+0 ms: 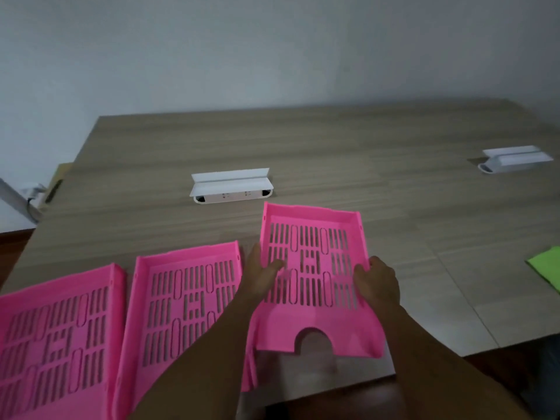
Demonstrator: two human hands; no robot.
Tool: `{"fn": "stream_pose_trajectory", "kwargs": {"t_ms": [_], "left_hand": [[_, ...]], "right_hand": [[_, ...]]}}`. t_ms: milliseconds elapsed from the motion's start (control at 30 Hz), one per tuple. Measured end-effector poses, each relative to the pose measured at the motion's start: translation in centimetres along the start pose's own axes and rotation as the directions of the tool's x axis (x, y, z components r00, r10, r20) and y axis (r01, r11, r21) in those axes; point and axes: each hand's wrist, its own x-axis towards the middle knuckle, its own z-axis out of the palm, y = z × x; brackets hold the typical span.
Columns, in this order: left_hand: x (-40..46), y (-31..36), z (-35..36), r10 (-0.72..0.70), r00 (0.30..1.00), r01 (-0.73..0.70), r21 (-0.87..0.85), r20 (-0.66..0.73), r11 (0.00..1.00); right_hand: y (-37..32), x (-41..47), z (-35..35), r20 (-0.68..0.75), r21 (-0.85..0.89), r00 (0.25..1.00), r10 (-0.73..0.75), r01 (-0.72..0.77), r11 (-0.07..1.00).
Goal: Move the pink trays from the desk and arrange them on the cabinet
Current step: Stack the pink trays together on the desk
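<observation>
Three pink slotted trays are on the wooden desk (303, 153). The right pink tray (312, 237) is tilted, its near end raised off the desk. My left hand (262, 275) grips its left wall with the thumb inside. My right hand (377, 281) grips its right wall. The middle pink tray (185, 301) lies flat just left of my left forearm. The left pink tray (57, 334) lies flat at the desk's near left, partly cut off by the frame.
A white socket box with a raised lid (231, 186) sits in the desk behind the held tray. A second white socket box (515, 159) is at the far right. A green sheet (547, 265) pokes in at the right edge. A white wall stands behind the desk.
</observation>
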Motion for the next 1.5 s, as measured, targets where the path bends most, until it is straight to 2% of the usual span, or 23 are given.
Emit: {"fn": "stream_pose_trajectory", "kwargs": {"t_ms": [167,267,367,533,667,900,1233,1367,1500], "left_hand": [[-1.5,-0.9,-8.1,-0.028,0.989,0.033,0.029,-0.145,0.999],[-3.1,-2.5,-13.3,-0.066,0.974,0.08,0.056,-0.218,0.995],[-6.4,-3.0,-17.6,-0.045,0.965,0.057,0.041,-0.26,0.998],[-8.9,-7.1,-22.6,-0.043,0.945,0.054,0.026,-0.325,0.998],[-10.2,-8.3,-22.7,-0.094,0.942,0.093,-0.02,-0.323,0.995],[-10.4,-10.4,-22.8,-0.067,0.943,0.034,-0.106,-0.326,0.994],[-9.5,-9.1,-23.5,-0.048,0.953,0.034,-0.052,-0.299,0.998],[-8.8,-10.8,-23.7,-0.024,0.954,0.028,0.007,-0.298,1.0],[-9.4,-9.6,-23.3,-0.048,0.953,0.046,-0.015,-0.299,0.999]], "right_hand": [[-5.2,-3.5,5.0,0.051,0.047,0.991,-0.125,0.123,0.991],[-8.1,-6.6,8.5,0.093,0.158,0.989,-0.116,0.1,0.982],[-10.3,-10.4,11.3,0.158,0.282,0.983,-0.091,0.044,0.959],[-11.4,-14.9,14.7,0.238,0.32,0.961,-0.138,0.057,0.946],[-11.6,-15.5,15.0,0.23,0.31,0.961,-0.153,0.077,0.948],[-10.9,-16.0,15.1,0.222,0.255,0.958,-0.183,0.124,0.959],[-11.1,-15.7,15.7,0.233,0.278,0.952,-0.198,0.129,0.952],[-11.6,-15.9,14.8,0.153,0.32,0.966,-0.21,0.152,0.935],[-12.0,-16.0,14.1,0.1,0.354,0.973,-0.209,0.161,0.921]]}}
